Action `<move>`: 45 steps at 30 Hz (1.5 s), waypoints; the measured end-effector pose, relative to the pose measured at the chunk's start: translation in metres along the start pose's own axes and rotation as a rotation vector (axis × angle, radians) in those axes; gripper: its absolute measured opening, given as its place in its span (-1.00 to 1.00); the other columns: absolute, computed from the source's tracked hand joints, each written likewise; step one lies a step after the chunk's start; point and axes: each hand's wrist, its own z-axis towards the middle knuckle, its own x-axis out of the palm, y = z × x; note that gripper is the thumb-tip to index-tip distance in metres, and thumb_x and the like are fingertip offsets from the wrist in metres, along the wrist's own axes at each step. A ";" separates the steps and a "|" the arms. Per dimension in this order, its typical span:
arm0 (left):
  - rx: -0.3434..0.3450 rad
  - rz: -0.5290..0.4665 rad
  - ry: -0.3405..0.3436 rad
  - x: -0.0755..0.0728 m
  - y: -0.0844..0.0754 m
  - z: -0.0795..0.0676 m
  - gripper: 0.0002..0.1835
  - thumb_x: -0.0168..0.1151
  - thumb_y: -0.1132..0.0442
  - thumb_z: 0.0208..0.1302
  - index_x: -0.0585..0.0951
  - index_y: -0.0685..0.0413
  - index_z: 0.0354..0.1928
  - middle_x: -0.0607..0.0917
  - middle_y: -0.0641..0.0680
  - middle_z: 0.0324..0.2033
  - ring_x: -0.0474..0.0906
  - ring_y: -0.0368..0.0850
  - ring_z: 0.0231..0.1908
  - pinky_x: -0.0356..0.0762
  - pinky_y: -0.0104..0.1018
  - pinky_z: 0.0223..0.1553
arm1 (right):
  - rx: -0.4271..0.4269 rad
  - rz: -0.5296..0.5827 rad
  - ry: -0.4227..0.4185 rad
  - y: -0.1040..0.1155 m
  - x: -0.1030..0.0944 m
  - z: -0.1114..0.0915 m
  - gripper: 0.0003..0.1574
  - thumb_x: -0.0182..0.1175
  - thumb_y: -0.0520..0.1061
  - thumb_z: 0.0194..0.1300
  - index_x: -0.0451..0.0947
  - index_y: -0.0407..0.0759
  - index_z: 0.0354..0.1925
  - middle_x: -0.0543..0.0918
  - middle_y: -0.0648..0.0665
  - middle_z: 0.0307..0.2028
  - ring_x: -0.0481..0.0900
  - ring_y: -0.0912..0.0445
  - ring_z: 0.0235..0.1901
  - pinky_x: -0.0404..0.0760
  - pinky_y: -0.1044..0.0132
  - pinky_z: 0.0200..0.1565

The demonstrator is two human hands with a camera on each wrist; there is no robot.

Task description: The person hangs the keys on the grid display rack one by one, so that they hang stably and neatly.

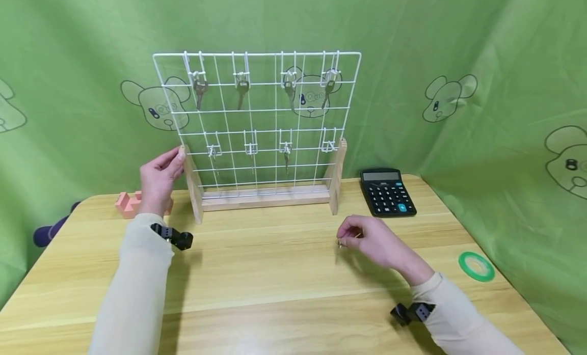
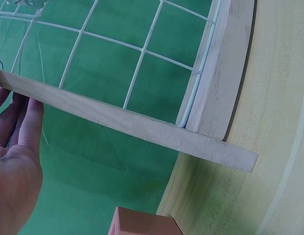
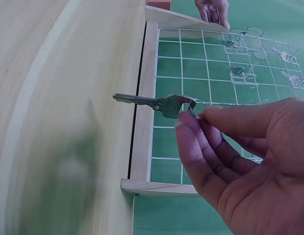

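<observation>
My right hand (image 1: 369, 239) pinches a small metal ring between thumb and fingertips, above the table in front of the rack's right side. From that ring hangs a silver key (image 3: 166, 104), its blade pointing away from the hand. My left hand (image 1: 158, 181) grips the top of the left wooden upright (image 2: 127, 120) of a white wire grid rack (image 1: 263, 110). Several keys hang on the rack's upper hooks, one of them a key (image 1: 200, 90) at the left. Lower down, another key (image 1: 286, 161) hangs; the lower right hook (image 1: 328, 145) shows no key.
A black calculator (image 1: 388, 192) lies right of the rack. Farther right is a green tape roll (image 1: 476, 266) near the table edge. A pink block (image 1: 128, 205) sits behind the left wrist. Green cloth (image 1: 394, 34) hangs behind the wooden table (image 1: 257, 273).
</observation>
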 end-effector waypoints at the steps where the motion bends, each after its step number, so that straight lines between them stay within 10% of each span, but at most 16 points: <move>1: 0.002 -0.009 0.000 0.000 0.000 0.000 -0.47 0.42 0.19 0.20 0.56 0.17 0.20 0.59 0.18 0.14 0.57 -0.05 0.08 0.56 -0.44 0.06 | 0.004 -0.001 -0.001 0.000 -0.001 0.000 -0.87 0.29 -0.32 0.24 0.62 -0.11 -0.29 0.62 0.04 -0.38 0.56 0.12 -0.30 0.66 0.24 -0.19; 45: 0.010 0.008 0.009 -0.001 0.000 0.000 -0.43 0.44 0.16 0.17 0.54 0.21 0.20 0.62 0.17 0.11 0.58 -0.09 0.04 0.57 -0.44 0.05 | 0.076 0.074 -0.195 0.012 -0.017 0.033 -0.90 0.33 -0.29 0.23 0.66 -0.20 -0.24 0.69 -0.08 -0.31 0.60 0.03 -0.28 0.66 0.16 -0.20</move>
